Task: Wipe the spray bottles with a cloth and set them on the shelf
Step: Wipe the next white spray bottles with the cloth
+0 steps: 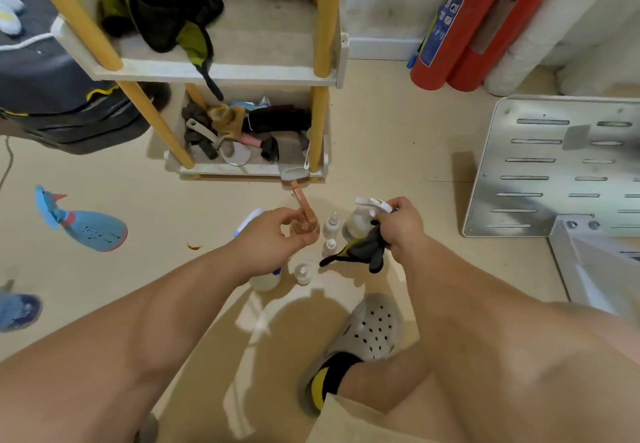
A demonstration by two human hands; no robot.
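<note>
Left hand (273, 240) curls round the base of the pink spray bottle (306, 216). Its long axis runs away from the person, thin nozzle end pointing toward the shelf (221, 74), tilted slightly left. Right hand (401, 228) grips the white trigger head of a clear spray bottle (356, 223), roughly upright, head pointing left. Dark grey cloth (365, 252) hangs from the same fist, probably pinched under the fingers. Both bottles are held low over the beige floor (381, 131), in front of the shelf. Three small bottles (331, 225) and a blue-tipped sprayer (265, 280) stand on the floor near the hands. Red fire extinguishers (446, 27) against the wall, metal panel (540, 165) right, blue slipper (86, 228) left.
</note>
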